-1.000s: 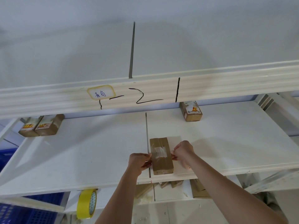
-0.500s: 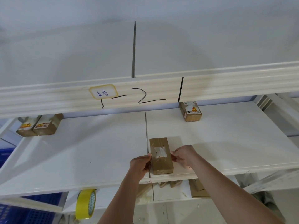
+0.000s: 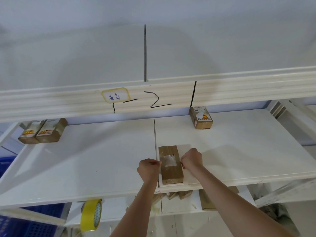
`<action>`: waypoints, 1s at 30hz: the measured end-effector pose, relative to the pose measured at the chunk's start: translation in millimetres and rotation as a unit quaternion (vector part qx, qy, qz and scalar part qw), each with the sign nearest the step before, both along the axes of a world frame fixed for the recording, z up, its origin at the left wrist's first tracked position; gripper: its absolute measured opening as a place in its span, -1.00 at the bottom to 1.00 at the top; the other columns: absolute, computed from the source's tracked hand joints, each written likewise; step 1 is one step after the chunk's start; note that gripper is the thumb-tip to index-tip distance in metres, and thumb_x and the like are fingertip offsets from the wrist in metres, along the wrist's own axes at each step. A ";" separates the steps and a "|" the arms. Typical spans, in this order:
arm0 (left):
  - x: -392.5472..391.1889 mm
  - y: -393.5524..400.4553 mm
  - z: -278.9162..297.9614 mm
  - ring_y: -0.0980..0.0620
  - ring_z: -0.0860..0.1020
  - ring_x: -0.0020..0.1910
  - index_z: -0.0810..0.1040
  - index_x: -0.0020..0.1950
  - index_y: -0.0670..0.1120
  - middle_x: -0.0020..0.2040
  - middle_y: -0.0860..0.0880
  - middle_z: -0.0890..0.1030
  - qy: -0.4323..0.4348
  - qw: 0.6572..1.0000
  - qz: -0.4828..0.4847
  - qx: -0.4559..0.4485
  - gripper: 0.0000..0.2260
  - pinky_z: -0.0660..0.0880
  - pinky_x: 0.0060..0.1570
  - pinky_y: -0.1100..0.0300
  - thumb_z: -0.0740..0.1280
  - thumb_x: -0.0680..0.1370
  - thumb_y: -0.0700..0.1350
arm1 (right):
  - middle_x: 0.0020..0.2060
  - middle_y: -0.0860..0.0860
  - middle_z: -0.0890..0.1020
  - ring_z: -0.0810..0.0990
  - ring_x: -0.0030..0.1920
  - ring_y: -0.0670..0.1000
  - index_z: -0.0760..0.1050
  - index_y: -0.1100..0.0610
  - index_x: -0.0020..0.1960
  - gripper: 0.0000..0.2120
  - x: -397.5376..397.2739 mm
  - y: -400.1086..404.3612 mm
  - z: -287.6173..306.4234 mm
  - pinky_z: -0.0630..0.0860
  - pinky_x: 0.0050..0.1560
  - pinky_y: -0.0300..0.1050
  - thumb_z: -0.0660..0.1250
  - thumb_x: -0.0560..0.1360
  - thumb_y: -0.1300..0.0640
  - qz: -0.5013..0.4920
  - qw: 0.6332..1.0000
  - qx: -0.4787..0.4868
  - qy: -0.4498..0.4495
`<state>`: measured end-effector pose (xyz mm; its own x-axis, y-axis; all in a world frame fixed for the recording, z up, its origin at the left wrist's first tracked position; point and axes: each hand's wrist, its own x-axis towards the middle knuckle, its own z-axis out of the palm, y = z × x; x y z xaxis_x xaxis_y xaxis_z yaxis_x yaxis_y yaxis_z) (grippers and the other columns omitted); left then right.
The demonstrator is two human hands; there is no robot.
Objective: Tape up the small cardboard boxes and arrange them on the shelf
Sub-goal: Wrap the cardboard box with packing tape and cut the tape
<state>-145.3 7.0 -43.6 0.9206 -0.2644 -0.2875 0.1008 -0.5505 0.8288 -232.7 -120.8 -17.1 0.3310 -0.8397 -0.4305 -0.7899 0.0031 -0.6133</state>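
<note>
yellow tape roll [image 3: 91,215]: hangs below the front lip of the shelf, left of the arms, well apart from both hands; untouched.

left hand [image 3: 148,170]: fingers curled, tips pinched together at the left edge of the box. half a second ago it cupped the box's left side; now it sits a little off that side, drawn back to a pinch. what it pinches is too small to tell, likely a tape end.

right hand [image 3: 191,160]: fingers curled, pinching at the right edge of the box beside the clear tape patch [image 3: 169,160]; it has shifted slightly up along that edge.

small cardboard box [image 3: 170,164]: lies flat near the front of the white shelf [image 3: 85,165], just right of the panel seam, directly between the two hands, right hand touching, left hand just beside. judgement: a tape strip is being smoothed or pulled across the top; sealing is under way, placing not yet done.

taped box with label [image 3: 201,117]: far right, at the back.

pair of taped boxes [image 3: 42,131]: far left, touching each other.
</note>
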 end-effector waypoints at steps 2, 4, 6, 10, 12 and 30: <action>-3.1 -1.2 0.3 -0.01 0.67 -0.18 0.75 -0.14 -0.18 -0.18 -0.05 0.72 -0.004 1.000 -0.007 0.011 -0.93 0.62 0.01 0.14 0.52 0.50 -0.19 | -0.17 0.13 0.65 0.68 -0.10 0.12 0.58 0.29 -0.02 -0.91 3.2 2.8 0.8 0.56 -0.32 -0.18 0.37 0.50 0.40 0.038 0.998 -0.032 0.031; -4.1 -2.1 0.5 -0.07 0.70 -0.18 0.74 -0.17 -0.20 -0.22 -0.10 0.72 0.000 1.000 -0.010 0.017 -0.89 0.64 -0.03 0.11 0.50 0.52 -0.19 | -0.27 0.05 0.54 0.63 -0.16 0.07 0.50 0.22 -0.07 -0.89 5.7 4.3 1.0 0.39 -0.44 -0.28 0.39 0.50 0.39 0.058 0.996 -0.046 0.040; -1.1 -3.8 -1.3 -0.08 0.69 -0.21 0.73 -0.22 -0.22 -0.27 -0.13 0.71 0.004 1.000 -0.014 0.023 -0.86 0.64 -0.07 0.12 0.48 0.52 -0.21 | -0.28 0.04 0.51 0.61 -0.14 0.07 0.44 0.18 -0.10 -0.83 7.3 3.8 -0.1 0.37 -0.43 -0.28 0.41 0.50 0.37 0.059 0.997 -0.038 0.040; 3.7 -7.3 -3.7 -0.09 0.69 -0.25 0.71 -0.27 -0.24 -0.31 -0.14 0.70 0.016 0.999 -0.037 0.035 -0.82 0.66 -0.07 0.07 0.51 0.50 -0.17 | -0.21 0.05 0.57 0.63 -0.19 0.01 0.36 0.12 -0.21 -0.67 11.6 2.1 -9.6 0.38 -0.45 -0.27 0.54 0.46 0.17 0.040 0.999 -0.003 0.029; 5.7 -11.4 -2.6 -0.07 0.68 -0.28 0.69 -0.28 -0.22 -0.32 -0.12 0.69 0.030 0.997 -0.047 0.048 -0.77 0.66 -0.11 0.10 0.57 0.45 -0.08 | -0.29 0.00 0.54 0.55 -0.32 -0.07 0.34 0.10 -0.24 -0.57 14.9 2.4 -12.8 0.37 -0.46 -0.26 0.60 0.40 -0.01 0.029 0.999 -0.004 0.021; 22.1 -30.9 4.0 0.12 0.50 -0.35 0.43 -0.17 -0.09 -0.28 0.01 0.52 0.028 0.980 -0.104 0.168 -0.56 0.32 -0.49 0.34 0.65 0.33 0.06 | -0.31 -0.02 0.47 0.50 -0.32 -0.04 0.34 0.07 -0.21 -0.69 30.6 -11.3 -26.6 0.54 -0.34 -0.19 0.49 0.50 0.18 0.032 0.994 -0.042 0.094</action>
<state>-123.2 -24.0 -39.7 0.8365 -0.3266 -0.4401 -0.0023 -0.8050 0.5932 -202.1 -132.2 -43.7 0.3047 -0.8554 -0.4189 -0.8879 -0.0960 -0.4499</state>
